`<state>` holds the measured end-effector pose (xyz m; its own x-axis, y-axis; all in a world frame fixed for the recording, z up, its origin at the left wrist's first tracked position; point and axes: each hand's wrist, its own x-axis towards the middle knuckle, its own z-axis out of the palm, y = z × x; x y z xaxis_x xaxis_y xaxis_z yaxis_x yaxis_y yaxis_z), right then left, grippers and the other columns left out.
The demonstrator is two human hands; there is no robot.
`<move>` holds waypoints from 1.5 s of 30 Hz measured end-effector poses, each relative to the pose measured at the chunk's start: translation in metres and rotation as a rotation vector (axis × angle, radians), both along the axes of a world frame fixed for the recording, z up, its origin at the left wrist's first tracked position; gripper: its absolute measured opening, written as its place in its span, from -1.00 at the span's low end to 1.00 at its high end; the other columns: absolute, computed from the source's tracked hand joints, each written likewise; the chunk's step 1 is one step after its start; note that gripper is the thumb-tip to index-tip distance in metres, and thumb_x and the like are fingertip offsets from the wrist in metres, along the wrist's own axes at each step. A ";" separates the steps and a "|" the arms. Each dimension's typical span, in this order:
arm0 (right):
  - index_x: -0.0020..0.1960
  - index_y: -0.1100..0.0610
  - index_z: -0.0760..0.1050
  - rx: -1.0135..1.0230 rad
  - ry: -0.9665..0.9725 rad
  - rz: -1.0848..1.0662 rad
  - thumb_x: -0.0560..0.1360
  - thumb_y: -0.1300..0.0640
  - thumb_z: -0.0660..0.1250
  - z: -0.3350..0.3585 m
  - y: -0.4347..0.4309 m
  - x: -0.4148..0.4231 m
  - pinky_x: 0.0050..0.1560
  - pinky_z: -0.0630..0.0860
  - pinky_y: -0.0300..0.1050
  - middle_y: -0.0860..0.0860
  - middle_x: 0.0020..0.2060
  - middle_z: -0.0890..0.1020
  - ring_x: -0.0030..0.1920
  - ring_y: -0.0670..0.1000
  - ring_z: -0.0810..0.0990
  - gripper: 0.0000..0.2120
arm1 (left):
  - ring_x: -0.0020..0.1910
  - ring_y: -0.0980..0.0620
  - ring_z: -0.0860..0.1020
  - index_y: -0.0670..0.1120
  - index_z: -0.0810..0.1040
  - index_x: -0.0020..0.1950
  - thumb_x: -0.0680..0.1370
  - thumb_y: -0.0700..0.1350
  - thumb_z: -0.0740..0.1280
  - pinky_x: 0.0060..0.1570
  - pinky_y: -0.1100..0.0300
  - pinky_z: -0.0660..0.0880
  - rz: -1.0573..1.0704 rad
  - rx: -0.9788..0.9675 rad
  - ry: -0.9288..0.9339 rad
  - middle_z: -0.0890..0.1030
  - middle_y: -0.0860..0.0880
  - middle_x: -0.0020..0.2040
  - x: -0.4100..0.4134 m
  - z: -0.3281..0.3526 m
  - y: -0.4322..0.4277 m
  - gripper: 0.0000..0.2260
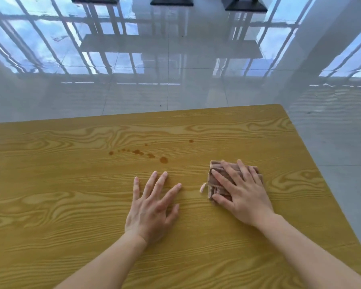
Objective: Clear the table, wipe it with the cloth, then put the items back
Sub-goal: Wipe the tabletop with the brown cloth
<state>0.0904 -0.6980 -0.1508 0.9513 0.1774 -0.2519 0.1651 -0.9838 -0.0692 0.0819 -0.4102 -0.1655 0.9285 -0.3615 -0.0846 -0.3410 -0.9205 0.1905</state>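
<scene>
Glossy tiled floor (175, 59) is mirroring the windows beyond a wood-grain table (61, 205), bare of items. The right hand (241, 191) is pressing flat, fingers spread, on one folded brown cloth (214, 180) near the right edge. The left hand (152, 207) is resting open and empty beside it. Wiping looks underway; next, the cloth needs sweeping left and farther out, over a trail of brown spots (143, 154), roughly eight.

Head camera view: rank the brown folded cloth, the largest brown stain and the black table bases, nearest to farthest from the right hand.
1. Brown folded cloth, under the right hand.
2. Largest brown stain, to its left.
3. Black table bases, across the floor.
</scene>
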 end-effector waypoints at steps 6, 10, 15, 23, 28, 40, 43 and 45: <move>0.55 -0.32 -0.22 0.077 0.034 -0.414 0.47 -0.50 -0.28 -0.013 0.040 0.148 0.50 -0.29 0.32 -0.12 0.59 -0.25 0.56 0.27 -0.29 -0.31 | 0.59 -0.05 -0.01 0.30 0.22 0.49 0.58 0.28 0.06 0.47 -0.33 -0.06 0.006 -0.006 -0.028 0.16 -0.01 0.59 0.002 -0.002 0.000 -0.53; 0.53 -0.36 -0.24 0.087 0.007 -0.073 0.51 -0.48 -0.25 -0.007 0.058 0.066 0.52 -0.26 0.29 -0.19 0.58 -0.26 0.57 0.19 -0.30 -0.38 | 0.59 -0.05 0.00 0.27 0.23 0.50 0.58 0.26 0.08 0.46 -0.34 -0.02 0.000 -0.019 -0.030 0.18 -0.01 0.58 -0.004 -0.003 0.005 -0.53; 0.54 -0.36 -0.15 0.008 -0.019 0.096 0.53 -0.48 -0.18 0.000 0.013 -0.016 0.55 -0.15 0.21 -0.18 0.60 -0.11 0.59 0.09 -0.22 -0.38 | 0.59 -0.06 0.00 0.26 0.23 0.49 0.58 0.23 0.10 0.46 -0.35 -0.04 -0.003 -0.014 -0.035 0.18 -0.03 0.58 0.000 -0.006 0.002 -0.53; 0.55 -0.33 -0.19 0.093 0.004 -0.272 0.51 -0.45 -0.24 -0.013 0.089 0.150 0.52 -0.27 0.28 -0.15 0.59 -0.23 0.57 0.22 -0.28 -0.36 | 0.59 -0.07 0.02 0.22 0.28 0.48 0.58 0.23 0.09 0.47 -0.34 -0.05 -0.008 -0.025 -0.047 0.20 -0.03 0.57 0.000 -0.003 0.005 -0.54; 0.53 -0.37 -0.21 0.039 -0.023 0.051 0.52 -0.46 -0.23 -0.003 0.050 -0.019 0.55 -0.17 0.24 -0.22 0.58 -0.21 0.58 0.12 -0.29 -0.39 | 0.53 -0.05 0.21 0.12 0.52 0.32 0.54 0.13 0.24 0.47 -0.30 0.06 0.013 -0.212 -0.079 0.41 -0.04 0.45 -0.003 -0.008 0.012 -0.64; 0.54 -0.31 -0.29 0.057 -0.019 -0.275 0.48 -0.49 -0.32 -0.011 0.102 0.071 0.48 -0.27 0.36 -0.12 0.58 -0.31 0.55 0.28 -0.32 -0.33 | 0.57 -0.08 -0.27 0.23 -0.18 0.57 0.45 0.48 -0.30 0.43 -0.38 -0.25 0.495 0.114 0.044 -0.17 -0.03 0.61 0.023 -0.011 0.126 -0.28; 0.53 -0.35 -0.26 0.090 -0.008 0.088 0.53 -0.48 -0.21 -0.001 0.117 -0.031 0.51 -0.21 0.34 -0.16 0.59 -0.25 0.56 0.22 -0.33 -0.37 | 0.57 -0.09 -0.25 0.23 -0.18 0.57 0.45 0.48 -0.28 0.43 -0.38 -0.23 0.494 0.113 0.038 -0.15 -0.03 0.61 0.022 -0.010 0.124 -0.28; 0.54 -0.36 -0.12 0.084 0.000 0.239 0.53 -0.48 -0.08 0.003 0.105 -0.075 0.50 -0.07 0.32 -0.16 0.61 -0.11 0.59 0.19 -0.21 -0.37 | 0.57 -0.10 -0.26 0.22 -0.20 0.57 0.46 0.47 -0.28 0.43 -0.38 -0.23 0.492 0.120 0.039 -0.17 -0.03 0.61 0.022 -0.009 0.124 -0.29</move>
<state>0.0153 -0.5935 -0.1478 0.8798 0.4178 -0.2266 0.3928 -0.9076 -0.1485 0.1041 -0.2860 -0.1744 0.9816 0.1328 -0.1369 0.1443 -0.9865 0.0777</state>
